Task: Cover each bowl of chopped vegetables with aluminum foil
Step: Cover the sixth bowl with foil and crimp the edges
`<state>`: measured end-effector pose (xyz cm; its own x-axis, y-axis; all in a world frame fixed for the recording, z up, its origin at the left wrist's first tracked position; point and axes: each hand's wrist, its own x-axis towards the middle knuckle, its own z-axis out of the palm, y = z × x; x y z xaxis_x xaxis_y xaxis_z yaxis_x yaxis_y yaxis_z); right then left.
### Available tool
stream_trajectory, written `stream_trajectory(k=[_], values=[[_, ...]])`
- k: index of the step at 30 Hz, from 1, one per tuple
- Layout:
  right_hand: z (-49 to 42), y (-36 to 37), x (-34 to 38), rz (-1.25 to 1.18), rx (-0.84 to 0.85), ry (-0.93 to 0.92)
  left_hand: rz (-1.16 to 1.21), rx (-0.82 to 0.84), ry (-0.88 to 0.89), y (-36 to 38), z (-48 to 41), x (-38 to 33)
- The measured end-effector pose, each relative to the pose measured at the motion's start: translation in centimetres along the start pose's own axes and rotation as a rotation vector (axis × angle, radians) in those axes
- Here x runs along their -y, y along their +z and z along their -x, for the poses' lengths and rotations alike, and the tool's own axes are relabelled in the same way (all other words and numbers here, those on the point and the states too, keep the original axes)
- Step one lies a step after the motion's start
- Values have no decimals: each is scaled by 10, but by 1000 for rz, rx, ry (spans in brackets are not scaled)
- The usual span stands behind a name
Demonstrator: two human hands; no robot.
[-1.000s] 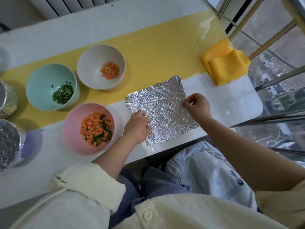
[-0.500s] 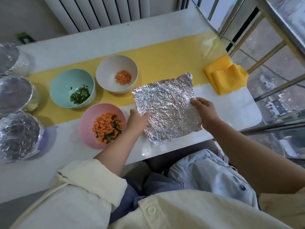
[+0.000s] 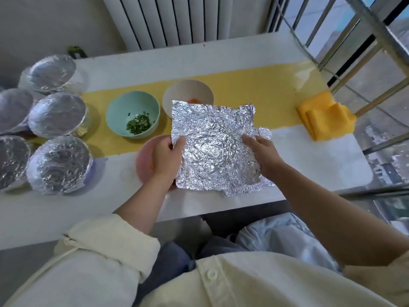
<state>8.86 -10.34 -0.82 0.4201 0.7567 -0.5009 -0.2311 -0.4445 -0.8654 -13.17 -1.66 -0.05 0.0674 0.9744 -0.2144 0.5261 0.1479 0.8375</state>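
A crumpled sheet of aluminum foil (image 3: 214, 145) hangs above the table, held by its side edges. My left hand (image 3: 167, 157) grips its left edge, my right hand (image 3: 262, 151) its right edge. The pink bowl (image 3: 143, 160) lies mostly hidden under my left hand and the foil. The teal bowl (image 3: 132, 115) with chopped greens stands uncovered behind it. The white bowl (image 3: 188, 91) with carrot bits is partly hidden by the foil's top edge. Several foil-covered bowls (image 3: 59, 163) cluster at the left.
A folded yellow cloth (image 3: 325, 115) lies at the table's right end. A yellow runner (image 3: 254, 89) crosses the white table (image 3: 309, 165). A radiator (image 3: 183, 18) stands behind, and metal window bars (image 3: 376, 41) at the right.
The foil was lifted off the table and carried left and toward me; it now hangs over part of the pink bowl. The camera tilted up, showing more covered bowls.
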Motion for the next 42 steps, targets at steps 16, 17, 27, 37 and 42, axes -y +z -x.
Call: stream_trajectory(k=[16,17,27,37,42], values=[[-2,116,-19,291,111,40,12,-132,-291,-75,-8,85],[-2,118,-20,297,104,37,-1,-141,-298,-75,-7,85],[-6,141,-38,429,7,-65,-56,-306,-315,-77,13,96],[-4,162,-48,798,-206,-210,-185,-364,-222,-79,7,107],[-6,161,-51,721,-166,-176,-177,-319,-260,-74,5,114]])
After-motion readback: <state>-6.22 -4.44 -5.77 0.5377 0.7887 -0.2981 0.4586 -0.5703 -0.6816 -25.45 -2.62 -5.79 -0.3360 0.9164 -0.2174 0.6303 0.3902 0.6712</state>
